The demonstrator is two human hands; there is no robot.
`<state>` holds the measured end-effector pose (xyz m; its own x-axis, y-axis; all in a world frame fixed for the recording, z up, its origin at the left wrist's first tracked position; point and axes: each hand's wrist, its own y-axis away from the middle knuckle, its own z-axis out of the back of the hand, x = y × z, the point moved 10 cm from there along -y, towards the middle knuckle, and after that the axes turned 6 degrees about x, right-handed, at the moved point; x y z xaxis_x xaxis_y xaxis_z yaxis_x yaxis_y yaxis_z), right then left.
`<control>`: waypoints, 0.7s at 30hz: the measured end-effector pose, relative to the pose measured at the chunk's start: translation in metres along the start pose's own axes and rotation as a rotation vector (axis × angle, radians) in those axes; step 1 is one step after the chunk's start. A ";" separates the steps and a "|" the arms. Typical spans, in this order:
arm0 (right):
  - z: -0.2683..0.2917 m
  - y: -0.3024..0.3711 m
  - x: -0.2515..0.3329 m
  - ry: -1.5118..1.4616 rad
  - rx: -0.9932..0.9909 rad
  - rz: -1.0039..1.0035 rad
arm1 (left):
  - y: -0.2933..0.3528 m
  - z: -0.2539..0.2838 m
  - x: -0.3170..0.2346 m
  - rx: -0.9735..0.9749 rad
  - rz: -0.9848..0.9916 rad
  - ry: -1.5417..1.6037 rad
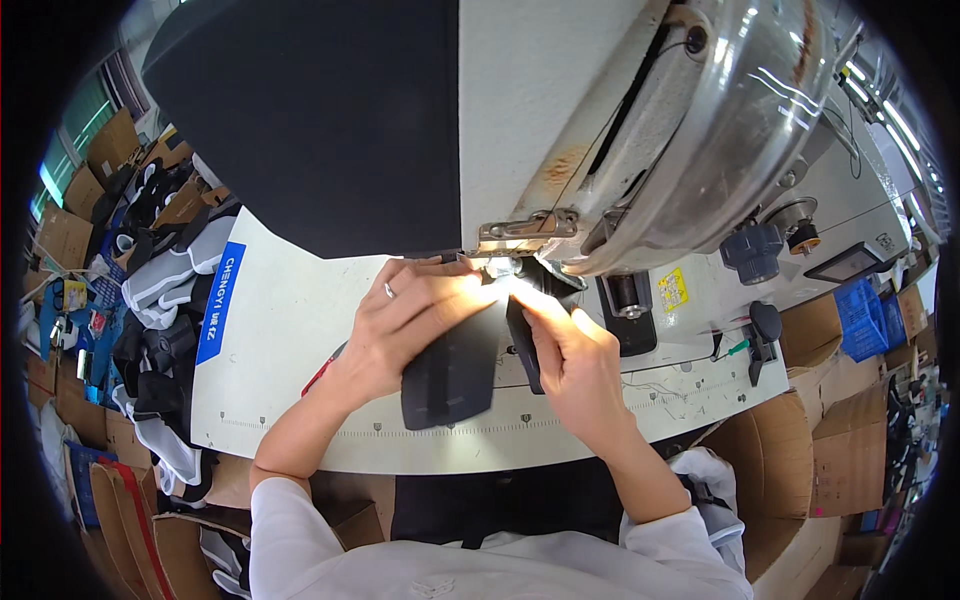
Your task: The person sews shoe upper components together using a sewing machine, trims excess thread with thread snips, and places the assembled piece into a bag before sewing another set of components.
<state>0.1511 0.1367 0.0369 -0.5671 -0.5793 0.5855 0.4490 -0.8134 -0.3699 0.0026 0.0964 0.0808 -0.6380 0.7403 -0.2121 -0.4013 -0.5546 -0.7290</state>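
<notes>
Under the sewing machine (pixel 560 120) lies a dark fabric piece (pixel 450 375), its near end hanging toward me over the white table. My left hand (pixel 400 310), with a ring on one finger, rests on that fabric with fingers stretched toward the lit needle area. On the other side, my right hand (pixel 575 355) pinches a narrow dark fabric edge (pixel 522 345) between thumb and fingers, close to the needle. Glare from the lamp washes out the fingertips, and the needle itself is hard to make out. A red-handled tool (pixel 322 372) sits partly hidden beside my left wrist.
The white sewing table (pixel 270 330) has a ruler scale along its near edge. Right of my hands are a metal bobbin part (pixel 628 295) and a dark clamp-like tool (pixel 764 340). Grey and black pieces (pixel 180 280) pile up at left; cardboard boxes (pixel 765 460) stand at right.
</notes>
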 end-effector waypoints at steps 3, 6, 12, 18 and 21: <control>0.006 0.005 -0.014 -0.281 -0.138 -0.085 | -0.002 -0.013 -0.012 0.202 -0.085 -0.206; 0.004 0.005 -0.010 -0.292 -0.148 -0.059 | -0.002 -0.015 -0.017 0.220 -0.098 -0.263; -0.001 0.001 0.001 -0.216 -0.154 -0.020 | -0.004 -0.012 -0.010 0.209 -0.025 -0.244; -0.005 0.001 -0.002 -0.278 -0.147 -0.055 | -0.004 -0.010 -0.010 0.213 -0.019 -0.242; -0.005 0.000 -0.004 -0.295 -0.144 -0.064 | -0.003 -0.010 -0.012 0.211 -0.009 -0.252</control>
<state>0.1496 0.1385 0.0311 -0.3568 -0.5038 0.7867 0.3054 -0.8587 -0.4115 0.0179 0.0934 0.0793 -0.7654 0.6432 -0.0194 -0.5183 -0.6341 -0.5739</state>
